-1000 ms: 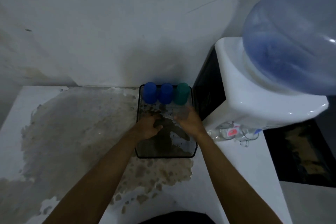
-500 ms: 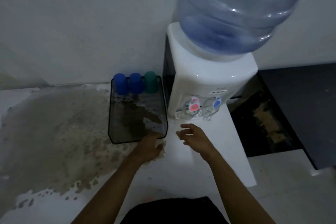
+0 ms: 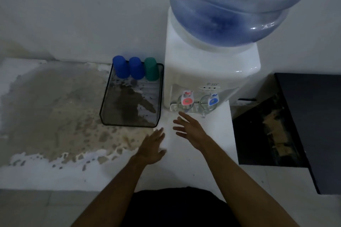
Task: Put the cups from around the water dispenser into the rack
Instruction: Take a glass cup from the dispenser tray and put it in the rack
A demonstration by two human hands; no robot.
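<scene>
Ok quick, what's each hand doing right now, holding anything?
Left hand: open, fingers spread, holding nothing, over the white counter.
Right hand: open, empty, near the white water dispenser taps.

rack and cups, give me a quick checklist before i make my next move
1. Rack has free room in front: ok.
2. Two blue cups and green cup stand upside down at the rack's back: ok.
3. Left hand empty: ok.
4. Right hand empty: ok.
5. Clear cups left under the dispenser taps: cannot tell how many, blurred.
6. Path from the right hand to the taps is free: ok.
</scene>
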